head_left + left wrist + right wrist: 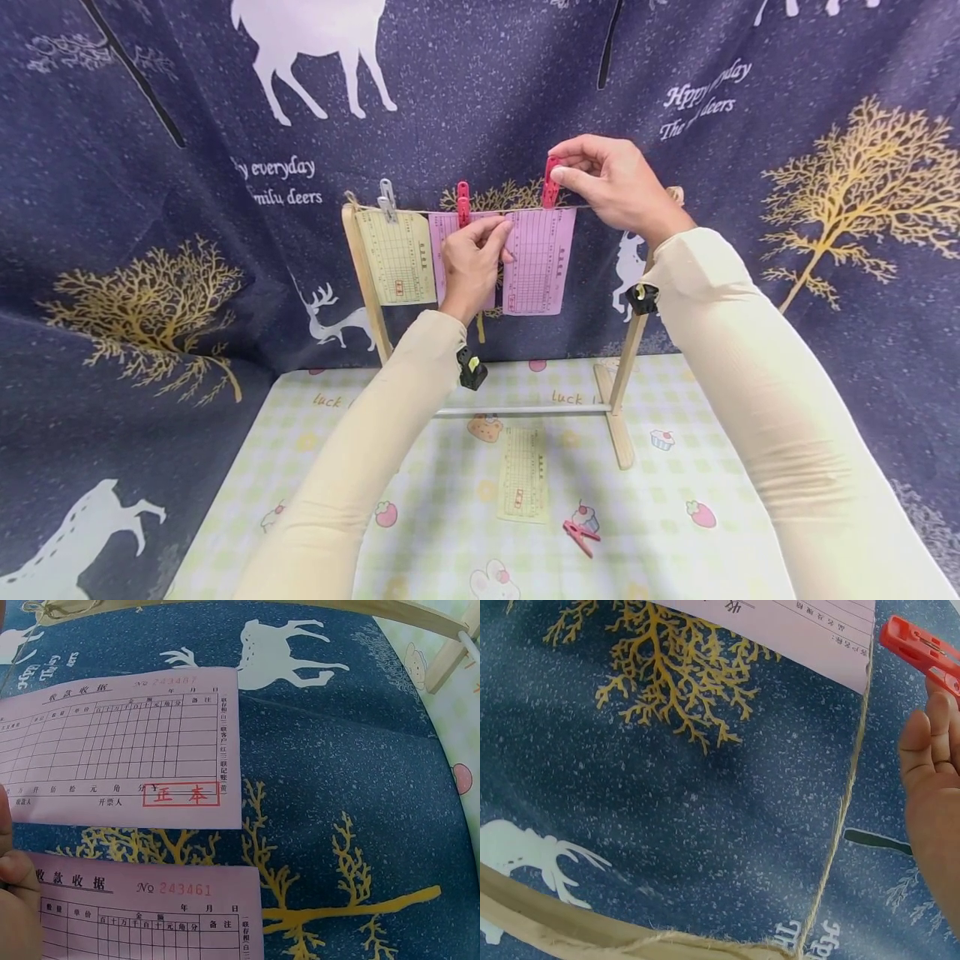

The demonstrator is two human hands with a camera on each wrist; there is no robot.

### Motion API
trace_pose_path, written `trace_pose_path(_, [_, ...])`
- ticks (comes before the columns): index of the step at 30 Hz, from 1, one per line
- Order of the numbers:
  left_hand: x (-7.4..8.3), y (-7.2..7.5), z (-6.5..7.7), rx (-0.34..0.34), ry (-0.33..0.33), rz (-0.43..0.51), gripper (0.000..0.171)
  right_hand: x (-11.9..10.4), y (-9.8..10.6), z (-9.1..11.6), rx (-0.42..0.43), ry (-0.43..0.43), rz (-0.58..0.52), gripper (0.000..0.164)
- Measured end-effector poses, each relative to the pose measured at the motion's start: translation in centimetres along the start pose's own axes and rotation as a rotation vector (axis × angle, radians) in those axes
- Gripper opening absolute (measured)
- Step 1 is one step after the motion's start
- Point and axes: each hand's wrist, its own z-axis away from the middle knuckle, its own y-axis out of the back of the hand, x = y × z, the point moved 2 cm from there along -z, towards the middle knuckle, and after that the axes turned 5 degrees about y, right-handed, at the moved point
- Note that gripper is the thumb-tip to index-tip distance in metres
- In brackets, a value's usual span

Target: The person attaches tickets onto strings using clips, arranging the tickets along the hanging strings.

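My right hand (618, 183) pinches a red clothespin (551, 182) above the top edge of a pink receipt slip (538, 262). In the right wrist view a small gap shows between the clothespin (922, 649) and the twine (847, 787). At that slip's upper left corner, my left hand (474, 262) pinches the paper against or near the line; the exact contact is hidden. Behind the left hand hangs another pink slip (442, 229), under a second red clothespin (462, 202). Farther left, a grey clothespin (387, 200) holds a yellow slip (397, 258).
A wooden frame (632, 358) carries the twine, with a pale crossbar (525, 409) low down. On the checked tablecloth (675, 558) lie a yellow slip (523, 475) and a pinkish-red clothespin (581, 536). A dark blue deer-print cloth (480, 83) hangs behind.
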Motion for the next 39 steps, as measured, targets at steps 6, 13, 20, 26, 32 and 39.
trace_pose_path(6, [0.0,-0.2,-0.1,0.016,0.001,0.013,0.018,0.0,-0.5,-0.2,0.001,-0.003,0.011,0.021])
trace_pose_path(13, [-0.2,-0.3,0.0,0.030,0.018,0.014,0.018,0.3,-1.0,-0.1,-0.011,-0.015,0.015,0.019])
trace_pose_path(20, [-0.2,-0.3,0.0,0.025,0.029,0.039,0.018,0.8,-1.5,0.4,-0.016,-0.036,0.026,0.019])
trace_pose_path(26, [-0.2,-0.3,-0.1,0.025,0.029,0.056,0.018,0.8,-1.8,0.5,-0.030,-0.019,0.008,0.019])
trace_pose_path(32, [-0.2,-0.3,-0.1,0.024,0.020,0.037,0.018,0.7,-1.9,0.6,-0.054,-0.006,0.032,0.021])
trace_pose_path(39, [-0.3,-0.4,0.0,0.019,0.037,0.040,0.018,0.8,-1.8,0.8,-0.088,-0.022,0.064,0.028])
